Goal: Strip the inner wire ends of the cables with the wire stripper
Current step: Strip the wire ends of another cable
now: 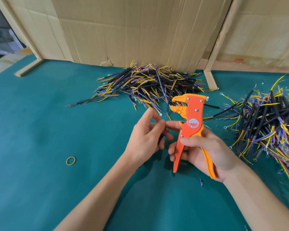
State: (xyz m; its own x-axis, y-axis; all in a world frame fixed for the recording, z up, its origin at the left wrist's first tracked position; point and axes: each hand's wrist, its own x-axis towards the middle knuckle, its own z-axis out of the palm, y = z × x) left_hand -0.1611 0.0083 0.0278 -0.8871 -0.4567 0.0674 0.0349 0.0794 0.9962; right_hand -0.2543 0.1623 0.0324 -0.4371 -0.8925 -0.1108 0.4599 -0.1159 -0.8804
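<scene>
**Stripper in your right hand, one cable in your left**

Your right hand (205,152) grips the orange wire stripper (188,129) by its two handles, with the fingers curled around them. The tool stands nearly upright above the green worktop (48,122), its head points up and to the left, and the jaws at the top stand apart with nothing between them.

Your left hand (145,137) holds a short black cable (160,139). The thumb and the fingers close around it, and the coloured inner wires come out near the fingertips, just beside the lower part of the stripper head. I cannot tell if the wires touch the tool.

Behind your hands one pile of cables (148,84) lies against the cardboard wall (132,30). A second pile (270,124) lies at your right side, well apart from the first. A small yellow rubber band (71,160) lies flat on the worktop, to the left of your left forearm.
</scene>
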